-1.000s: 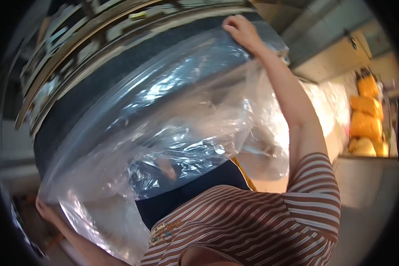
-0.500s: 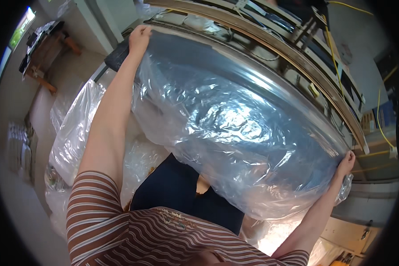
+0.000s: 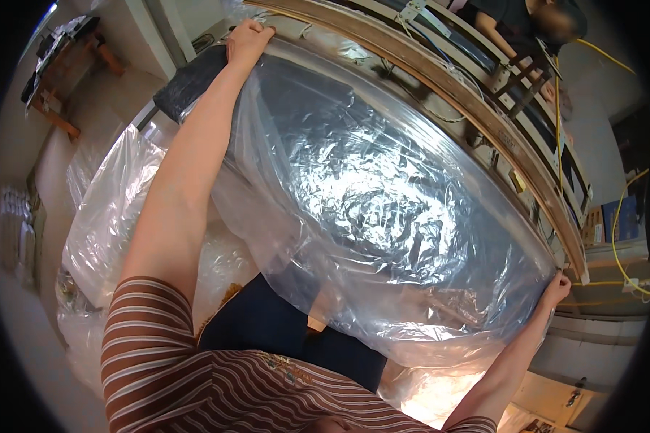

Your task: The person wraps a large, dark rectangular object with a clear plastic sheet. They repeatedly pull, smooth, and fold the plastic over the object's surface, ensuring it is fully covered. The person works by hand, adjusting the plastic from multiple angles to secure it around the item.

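A brown wooden table (image 3: 110,58) stands far left, then crumpled clear plastic (image 3: 107,198); the left hand (image 3: 248,40) pinches the far left edge of a wide transparent plastic sheet (image 3: 372,195), spread over a seemingly padded dark-grey surface (image 3: 186,83) beside a long brown wooden rail (image 3: 484,110); the right hand (image 3: 556,290) grips the sheet's right end

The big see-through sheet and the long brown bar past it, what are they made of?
The sheet looks like thin, glossy plastic: it wrinkles, throws bright shiny patches, and you can see through it. The bar is probably dull, worn wood, going by its patchy brown colour.
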A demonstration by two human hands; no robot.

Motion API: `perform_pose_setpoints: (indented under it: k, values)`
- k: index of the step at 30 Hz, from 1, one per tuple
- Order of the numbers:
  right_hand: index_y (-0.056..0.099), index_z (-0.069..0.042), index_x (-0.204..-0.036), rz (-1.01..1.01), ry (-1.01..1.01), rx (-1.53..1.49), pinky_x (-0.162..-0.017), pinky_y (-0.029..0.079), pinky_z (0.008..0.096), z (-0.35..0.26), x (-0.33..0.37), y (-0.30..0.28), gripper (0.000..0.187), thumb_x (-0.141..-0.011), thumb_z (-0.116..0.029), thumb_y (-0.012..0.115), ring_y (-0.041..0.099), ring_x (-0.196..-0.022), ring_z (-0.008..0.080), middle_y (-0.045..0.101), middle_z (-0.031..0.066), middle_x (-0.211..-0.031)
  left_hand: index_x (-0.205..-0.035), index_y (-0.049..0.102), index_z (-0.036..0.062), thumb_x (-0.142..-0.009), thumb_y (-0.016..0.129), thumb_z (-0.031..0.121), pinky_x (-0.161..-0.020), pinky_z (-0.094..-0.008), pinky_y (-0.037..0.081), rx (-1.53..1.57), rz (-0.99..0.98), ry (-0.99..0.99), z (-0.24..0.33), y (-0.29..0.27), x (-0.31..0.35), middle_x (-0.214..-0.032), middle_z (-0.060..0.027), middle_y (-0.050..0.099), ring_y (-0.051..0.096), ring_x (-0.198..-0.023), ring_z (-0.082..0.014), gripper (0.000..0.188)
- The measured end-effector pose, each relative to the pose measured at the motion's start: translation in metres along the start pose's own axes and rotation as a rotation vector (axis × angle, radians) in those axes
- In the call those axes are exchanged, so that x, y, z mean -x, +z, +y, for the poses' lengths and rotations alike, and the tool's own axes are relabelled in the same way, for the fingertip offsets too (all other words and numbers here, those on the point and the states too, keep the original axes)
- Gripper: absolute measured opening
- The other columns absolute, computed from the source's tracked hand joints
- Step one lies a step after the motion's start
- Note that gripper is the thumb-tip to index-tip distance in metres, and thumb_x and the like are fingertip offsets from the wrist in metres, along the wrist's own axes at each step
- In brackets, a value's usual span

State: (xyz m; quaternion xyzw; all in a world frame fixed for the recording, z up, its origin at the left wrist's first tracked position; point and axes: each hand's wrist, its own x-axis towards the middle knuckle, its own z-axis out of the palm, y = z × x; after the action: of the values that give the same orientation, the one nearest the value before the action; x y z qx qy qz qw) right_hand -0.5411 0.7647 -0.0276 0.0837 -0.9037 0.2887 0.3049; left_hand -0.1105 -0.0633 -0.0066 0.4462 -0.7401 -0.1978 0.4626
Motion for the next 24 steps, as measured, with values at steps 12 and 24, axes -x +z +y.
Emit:
perform_pose_setpoints:
  k: [12, 24]
  values:
    - [0.058, 0.01, -0.104, -0.041, 0.257, -0.592, -0.08, 0.046, 0.033, -0.04, 0.018, -0.017, 0.036, -0.093, -0.021, 0.042, 0.058, -0.086, 0.022, 0.061, 0.0124, -0.095, -0.082, 0.065, -0.0046, -0.082, 0.05, 0.021, -0.067, -0.0368, 0.048, 0.241, 0.186, -0.245, -0.033, -0.031, -0.018, -0.076, -0.0144, 0.064, 0.062, -0.071, -0.0251, 0.03]
    - [0.057, -0.005, -0.085, -0.651, -0.065, -0.175, -0.069, 0.04, 0.0273, -0.104, 0.058, -0.096, 0.023, -0.088, -0.028, 0.057, 0.048, -0.074, 0.0129, 0.051, 0.0022, -0.075, -0.12, 0.056, 0.0009, -0.09, 0.055, 0.031, -0.09, -0.0318, 0.043, 0.357, -0.346, -0.171, -0.081, -0.112, -0.072, -0.115, -0.0092, 0.06, 0.057, -0.103, -0.0207, 0.043]
